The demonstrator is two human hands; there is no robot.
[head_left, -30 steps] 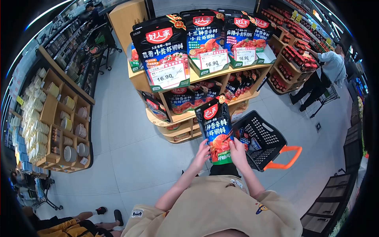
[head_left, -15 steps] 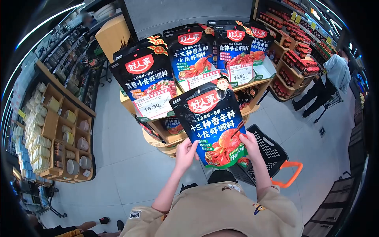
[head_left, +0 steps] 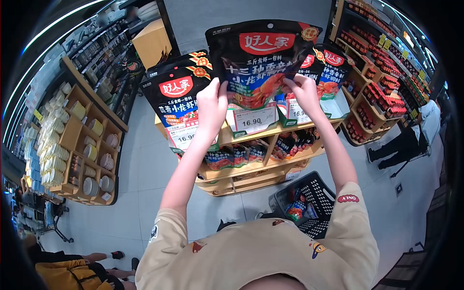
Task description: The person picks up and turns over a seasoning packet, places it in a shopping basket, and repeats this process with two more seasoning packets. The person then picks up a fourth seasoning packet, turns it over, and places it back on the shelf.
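Note:
A black and blue seasoning pouch [head_left: 266, 65] stands upright over the middle of the display shelf, just above a 16.90 price card [head_left: 254, 121]. My left hand [head_left: 216, 101] grips its lower left edge, and my right hand [head_left: 302, 92] pinches the lower right side. Left of it is another seasoning pouch [head_left: 176, 94] with its own price card; more pouches [head_left: 330, 70] show to the right, partly covered by the held one. Whatever stands directly behind the held pouch is hidden.
Below the display are shelves with more packets [head_left: 241, 153]. A black shopping basket [head_left: 316, 200] with packets inside stands on the floor at the right. A person with a cart [head_left: 408, 137] is at far right; another person in yellow [head_left: 72, 274] is at lower left. Bowls fill a left rack [head_left: 89, 150].
Both hands have carried the pouch forward and up, away from my body to the middle of the display. My arms are now stretched out. The basket's contents have come into view.

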